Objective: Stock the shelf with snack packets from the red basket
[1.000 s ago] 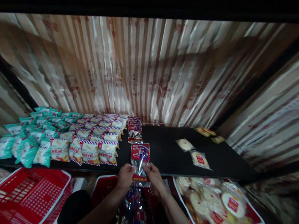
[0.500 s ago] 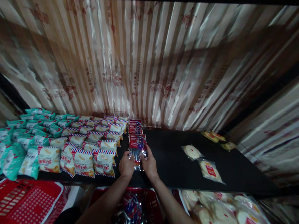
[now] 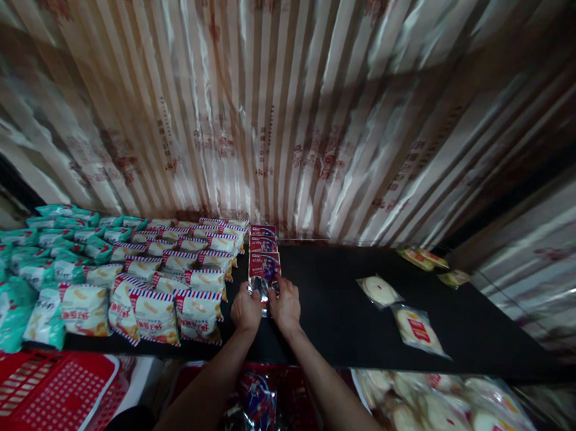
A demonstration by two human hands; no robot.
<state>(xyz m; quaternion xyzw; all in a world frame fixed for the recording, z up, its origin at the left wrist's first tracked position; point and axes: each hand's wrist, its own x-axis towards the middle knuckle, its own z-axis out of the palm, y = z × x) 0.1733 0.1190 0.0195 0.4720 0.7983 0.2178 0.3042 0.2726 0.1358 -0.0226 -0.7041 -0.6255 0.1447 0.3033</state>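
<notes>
A dark red snack packet (image 3: 263, 266) with a shiny lower part lies on the black shelf (image 3: 328, 290). My left hand (image 3: 247, 307) is closed on its lower left edge, and my right hand (image 3: 283, 304) grips the lower right edge. Just behind it, two like packets (image 3: 263, 243) lie in a line toward the back wall, partly overlapped. To the left of my hands stand rows of white snack bags (image 3: 198, 315) with red-and-blue striped tops. Below my forearms, a red basket (image 3: 297, 385) holds more of the shiny dark packets (image 3: 259, 403).
Teal bags (image 3: 38, 272) fill the shelf's far left. To the right lie two clear packs of round pale food (image 3: 379, 291) and several small yellow packets (image 3: 418, 259). Below the shelf are a red basket (image 3: 46, 395) and a container of pale packs (image 3: 438, 407). Striped sheeting (image 3: 273, 113) hangs behind.
The view has shifted slightly. Both hands have come closer together at the packet's lower end, and the packet now lies nearer the two behind it.
</notes>
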